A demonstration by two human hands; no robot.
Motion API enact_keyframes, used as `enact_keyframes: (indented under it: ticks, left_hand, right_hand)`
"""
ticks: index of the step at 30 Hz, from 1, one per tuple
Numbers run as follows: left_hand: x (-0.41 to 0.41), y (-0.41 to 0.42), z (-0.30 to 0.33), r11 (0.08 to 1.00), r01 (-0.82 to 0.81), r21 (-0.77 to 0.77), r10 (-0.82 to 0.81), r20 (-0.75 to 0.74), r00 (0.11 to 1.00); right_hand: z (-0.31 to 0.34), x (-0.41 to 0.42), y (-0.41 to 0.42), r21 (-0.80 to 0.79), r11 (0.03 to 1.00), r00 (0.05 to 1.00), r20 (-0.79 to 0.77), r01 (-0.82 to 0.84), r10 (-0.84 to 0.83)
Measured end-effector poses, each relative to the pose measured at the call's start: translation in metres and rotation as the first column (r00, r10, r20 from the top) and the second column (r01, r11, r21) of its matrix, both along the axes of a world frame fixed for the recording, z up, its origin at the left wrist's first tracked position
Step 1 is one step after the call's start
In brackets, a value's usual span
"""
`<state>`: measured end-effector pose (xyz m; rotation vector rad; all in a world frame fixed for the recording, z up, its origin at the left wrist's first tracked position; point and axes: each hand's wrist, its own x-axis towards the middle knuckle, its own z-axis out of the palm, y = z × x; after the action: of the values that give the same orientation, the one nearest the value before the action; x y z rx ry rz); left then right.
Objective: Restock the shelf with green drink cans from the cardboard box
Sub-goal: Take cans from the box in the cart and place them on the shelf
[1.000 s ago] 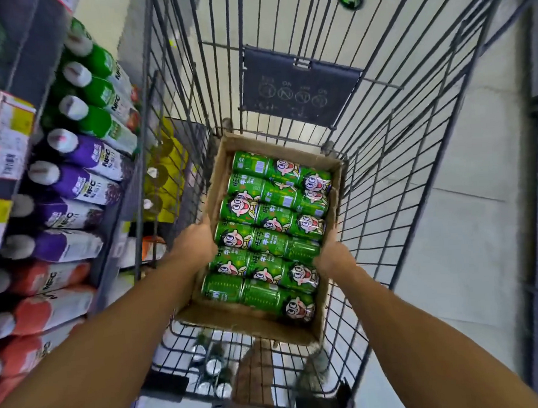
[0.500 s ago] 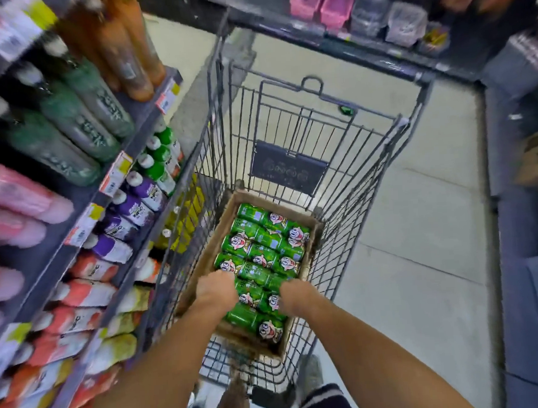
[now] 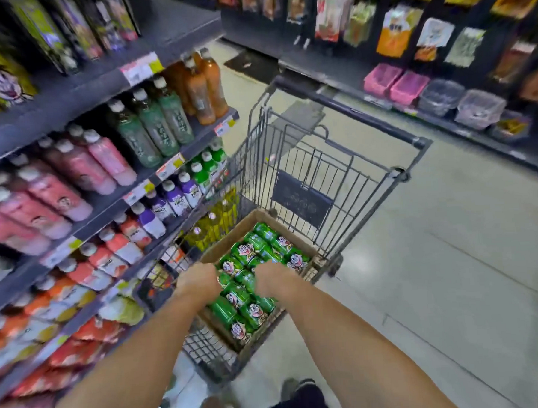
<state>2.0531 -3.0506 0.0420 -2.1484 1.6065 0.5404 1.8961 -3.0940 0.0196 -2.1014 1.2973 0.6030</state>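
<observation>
My 2 hands are down in the box (image 3: 212,256), close together over the cans (image 3: 255,268). My left hand (image 3: 199,284) is curled with its knuckles up, and so is my right hand (image 3: 273,280). I think each one is closing on a can, but my fingers are hidden under my hands, so I cannot tell if they hold one yet.

The green cans lie on their sides in rows. That way they fill the box and do not roll about. The box sits low in the cart (image 3: 338,181), so I have to reach down with both arms.

The cart is parked just beside the shelf (image 3: 85,226) on my left, so it is a short trip from box to shelf. The shelf is full of bottles (image 3: 151,129). I see no green cans up there.
</observation>
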Motion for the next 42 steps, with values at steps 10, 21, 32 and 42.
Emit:
enact_keyframes:
  ticks: [10, 21, 32, 42]
  left_hand:
    - [0.031, 0.036, 0.036, 0.990, -0.100, -0.097, 0.097, -0.034, 0.995]
    - [0.053, 0.082, -0.019, 0.994, -0.103, 0.026, 0.106, -0.148, 0.983]
    - [0.047, 0.031, -0.094, 0.969, -0.133, 0.208, 0.150, -0.068, 0.986]
    - [0.045, -0.037, -0.203, 0.918, -0.210, 0.338, 0.274, -0.154, 0.949]
  right_hand:
    - [0.032, 0.032, -0.003, -0.041, 0.987, 0.988, -0.038, -0.153, 0.151]
    - [-0.007, 0.071, 0.031, -0.007, 0.961, 0.952, -0.137, -0.276, 0.272]
    - [-0.079, 0.104, -0.031, 0.164, 0.854, 0.838, -0.174, -0.494, 0.518]
    - [-0.198, 0.150, -0.084, 0.243, 0.845, 0.858, -0.082, -0.476, 0.507]
